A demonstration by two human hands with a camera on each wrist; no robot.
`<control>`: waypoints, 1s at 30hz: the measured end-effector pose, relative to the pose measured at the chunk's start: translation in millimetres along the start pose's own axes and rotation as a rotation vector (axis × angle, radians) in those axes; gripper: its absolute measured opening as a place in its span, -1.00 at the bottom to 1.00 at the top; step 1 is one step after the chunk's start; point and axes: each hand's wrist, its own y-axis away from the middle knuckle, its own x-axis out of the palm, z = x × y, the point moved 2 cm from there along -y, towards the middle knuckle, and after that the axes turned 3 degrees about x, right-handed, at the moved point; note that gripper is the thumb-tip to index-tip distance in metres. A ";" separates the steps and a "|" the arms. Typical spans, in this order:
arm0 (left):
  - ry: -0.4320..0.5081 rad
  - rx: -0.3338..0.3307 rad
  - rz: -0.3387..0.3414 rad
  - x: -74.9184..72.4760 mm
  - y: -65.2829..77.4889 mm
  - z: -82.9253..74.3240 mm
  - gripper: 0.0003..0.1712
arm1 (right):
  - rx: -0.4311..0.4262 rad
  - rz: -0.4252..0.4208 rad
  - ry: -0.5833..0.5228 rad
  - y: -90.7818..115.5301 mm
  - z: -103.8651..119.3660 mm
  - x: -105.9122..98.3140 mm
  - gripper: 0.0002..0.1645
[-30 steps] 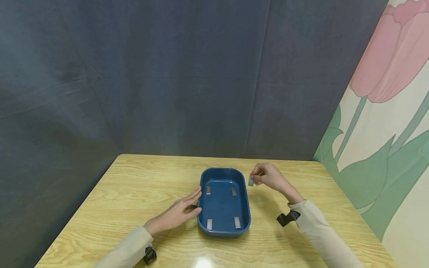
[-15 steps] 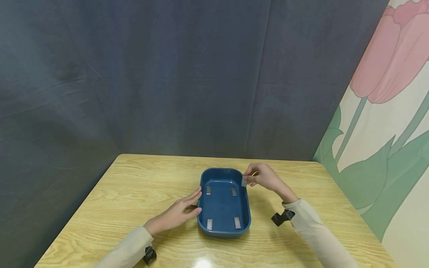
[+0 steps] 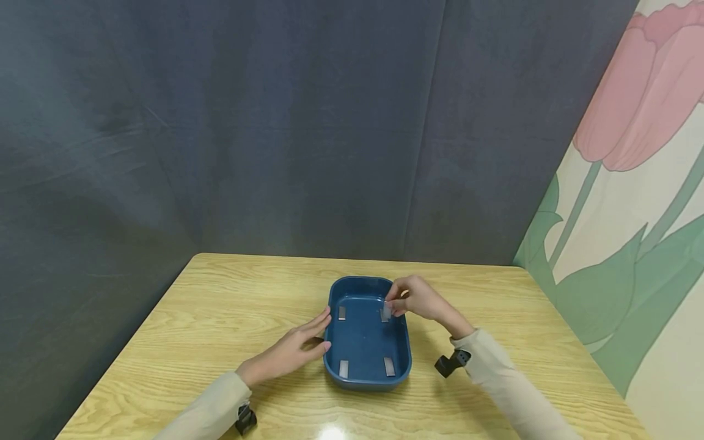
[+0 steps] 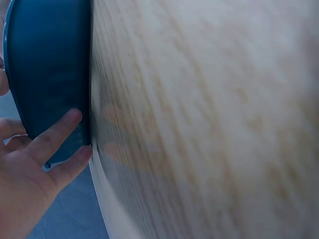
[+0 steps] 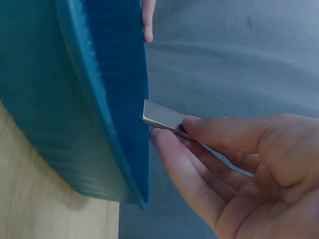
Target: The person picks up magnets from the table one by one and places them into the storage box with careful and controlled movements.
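A blue rectangular plastic tray (image 3: pixel 363 339) with rounded corners stands on the table. My left hand (image 3: pixel 291 351) rests against its left wall, fingers extended along the side, as the left wrist view also shows. Between thumb and fingertips, my right hand (image 3: pixel 420 299) pinches a small flat silver rectangular piece (image 5: pixel 162 114). It is over the tray's far right corner and overlaps a similar flat piece (image 3: pixel 382 316) lying there. Other such pieces lie on the tray floor: one far left (image 3: pixel 342 313), one near left (image 3: pixel 343 368) and one near right (image 3: pixel 389 366).
The light wood-grain table (image 3: pixel 231 311) extends around the tray on all sides. Behind it hangs a dark blue-grey curtain (image 3: pixel 308 140). A wall with a painted tulip (image 3: pixel 632 104) borders the right side. Black wrist cameras sit on both sleeves.
My right hand has moved left from beside the tray, across its right rim, carrying the silver piece over the far right corner. The left hand and tray have stayed put.
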 end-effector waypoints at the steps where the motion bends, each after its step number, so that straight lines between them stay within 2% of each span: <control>1: 0.000 0.002 0.000 0.3 0.0 0.0 -0.23 | 0.002 0.008 -0.002 0.2 -0.1 1.6 -0.95; 9: 0.007 -0.009 0.002 0.2 0.1 -1.0 -0.26 | -0.027 0.042 -0.022 -1.7 -5.5 12.0 -0.90; 30: 0.014 -0.004 0.010 -0.5 -0.1 -1.1 -0.24 | 0.022 0.090 0.059 -17.8 -6.8 45.9 -0.83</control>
